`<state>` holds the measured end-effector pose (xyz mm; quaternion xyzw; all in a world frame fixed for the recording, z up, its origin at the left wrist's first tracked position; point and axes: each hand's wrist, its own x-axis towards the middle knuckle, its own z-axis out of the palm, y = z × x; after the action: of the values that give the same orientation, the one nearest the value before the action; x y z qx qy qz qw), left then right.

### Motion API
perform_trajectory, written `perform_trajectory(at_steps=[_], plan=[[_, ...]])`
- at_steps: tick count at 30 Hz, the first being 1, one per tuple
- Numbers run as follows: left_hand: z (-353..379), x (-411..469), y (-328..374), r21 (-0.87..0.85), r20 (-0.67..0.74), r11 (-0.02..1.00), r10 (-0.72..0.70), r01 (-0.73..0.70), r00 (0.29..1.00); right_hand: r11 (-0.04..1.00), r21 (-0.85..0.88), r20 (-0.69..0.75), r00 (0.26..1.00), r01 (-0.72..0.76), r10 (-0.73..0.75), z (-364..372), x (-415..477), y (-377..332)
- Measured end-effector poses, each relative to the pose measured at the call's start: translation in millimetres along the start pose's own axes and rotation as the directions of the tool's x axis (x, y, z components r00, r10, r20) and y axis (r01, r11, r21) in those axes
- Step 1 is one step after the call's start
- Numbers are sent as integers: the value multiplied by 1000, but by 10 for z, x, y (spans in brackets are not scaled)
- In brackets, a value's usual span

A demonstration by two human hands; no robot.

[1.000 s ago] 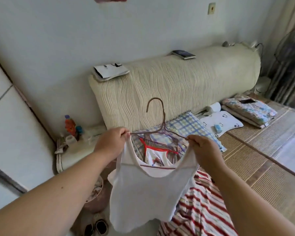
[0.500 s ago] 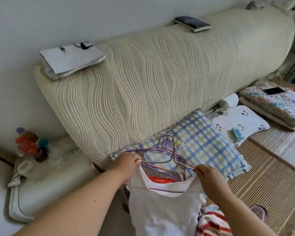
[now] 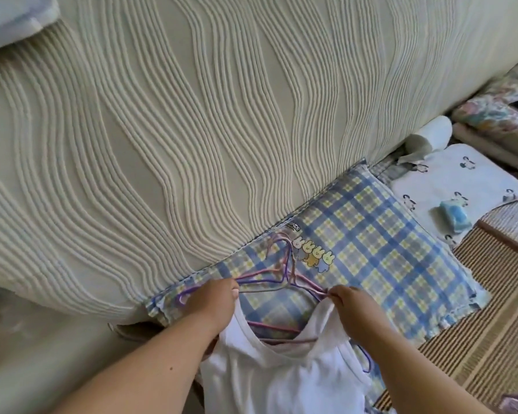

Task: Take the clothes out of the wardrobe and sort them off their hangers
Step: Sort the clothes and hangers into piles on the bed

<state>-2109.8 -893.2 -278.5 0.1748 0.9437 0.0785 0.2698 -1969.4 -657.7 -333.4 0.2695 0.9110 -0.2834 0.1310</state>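
Between the two sets of fingers hangs the work: a white sleeveless top (image 3: 281, 377), held by its straps and falling toward the bottom edge of the view. The right hand (image 3: 353, 307) has its fingers (image 3: 337, 295) drawn tight in a pinch on the top of one strap, right where thin wire hangers (image 3: 281, 274) cross. The left hand (image 3: 211, 304) is curled knuckles-up over the other strap. White cloth comes out from beneath it, so it seems to grip that strap, though its fingertips are out of sight. Just beyond the fingers, the bundle of pink and purple hangers lies on a blue plaid pillow (image 3: 386, 249), against a cream ribbed headboard cushion (image 3: 192, 115).

My reading is that the top is coming off its hanger. To do it cleanly I would free one strap at a time: lift it clear of the wire's shoulder, then draw the cloth toward the body and leave the hanger on the pillow. Several wires tangle close to the right fingers, so a pull on both straps at once could drag the whole bundle along.

Whether any wire is caught inside the top is hard to tell — a pink bar (image 3: 271, 326) shows through the neck opening, below the fingers, but its ends are covered. The hem is cut off by the frame, and a purple loop (image 3: 367, 361) beside the right wrist cannot be traced to any one hanger.
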Motion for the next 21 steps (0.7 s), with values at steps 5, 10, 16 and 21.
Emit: perform_trajectory(at_steps=[5,10,16,21], plan=[[141,-1,-45,-64,6,996,55,-54,998,999,-32,-32,999,21,-23,70,-52,76],[77,-334,186,1,28,992,128,-128,991,993,-87,-44,996,75,-79,-157,-525,-27],[-217,-1249,719,47,8,918,393,-393,920,982,-159,-125,984,106,-126,-655,-1510,-346],[-460,-2160,1007,90,-54,801,597,-592,800,976,-211,-207,973,57,-101,-1092,-2496,-537]])
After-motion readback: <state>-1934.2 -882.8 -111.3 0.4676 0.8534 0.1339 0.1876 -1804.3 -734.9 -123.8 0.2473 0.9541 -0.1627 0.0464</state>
